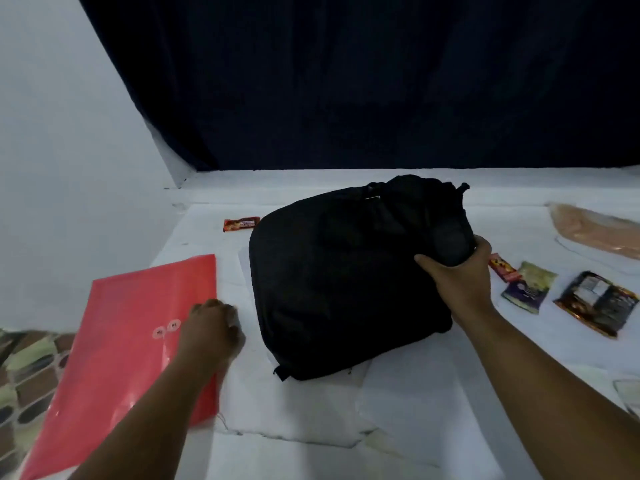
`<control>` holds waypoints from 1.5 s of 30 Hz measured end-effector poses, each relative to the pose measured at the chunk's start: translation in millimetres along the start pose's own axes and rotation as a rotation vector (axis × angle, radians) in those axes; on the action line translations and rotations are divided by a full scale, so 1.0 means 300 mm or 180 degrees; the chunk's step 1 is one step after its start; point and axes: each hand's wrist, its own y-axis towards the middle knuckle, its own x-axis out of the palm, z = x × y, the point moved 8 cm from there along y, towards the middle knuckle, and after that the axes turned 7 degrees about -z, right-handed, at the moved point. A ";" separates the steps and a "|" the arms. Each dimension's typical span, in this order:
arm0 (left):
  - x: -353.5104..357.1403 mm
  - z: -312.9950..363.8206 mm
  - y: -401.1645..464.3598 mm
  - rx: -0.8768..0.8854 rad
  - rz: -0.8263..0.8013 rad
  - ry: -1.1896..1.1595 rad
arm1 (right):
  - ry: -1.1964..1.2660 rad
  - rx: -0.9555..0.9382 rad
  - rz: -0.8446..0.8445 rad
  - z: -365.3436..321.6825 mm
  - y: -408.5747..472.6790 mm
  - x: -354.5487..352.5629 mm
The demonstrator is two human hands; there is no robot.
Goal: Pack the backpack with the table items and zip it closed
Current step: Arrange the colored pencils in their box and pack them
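A black backpack (339, 278) lies flat in the middle of the white table. My right hand (457, 275) grips its right side, thumb on top and fingers curled round the mesh pocket. My left hand (211, 330) rests with curled fingers on the right edge of a red plastic envelope (128, 341) at the left. Whether those fingers hold the edge I cannot tell. A small red snack sachet (241, 224) lies behind the backpack's left corner. Right of the backpack lie a small red packet (502, 267), a purple and green packet (530, 287) and a dark foil packet (595, 303).
A beige flat bag (595, 233) lies at the far right. A clear packet (628, 393) shows at the right edge. A dark curtain (346, 81) hangs behind the table (311, 427). Patterned floor (24, 368) appears past the table's left edge.
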 end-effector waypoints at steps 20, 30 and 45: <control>-0.063 -0.021 0.026 0.1128 0.0416 -0.1145 | -0.1188 -0.0471 0.0154 -0.036 -0.635 0.183; -0.244 0.102 -0.116 0.1261 0.0787 -0.4172 | -0.1083 -0.0185 -0.0172 -0.020 -0.766 0.200; -0.018 0.785 -0.385 0.1591 -0.1015 -0.5071 | 0.0871 -0.0211 0.0119 -0.102 -0.659 -0.165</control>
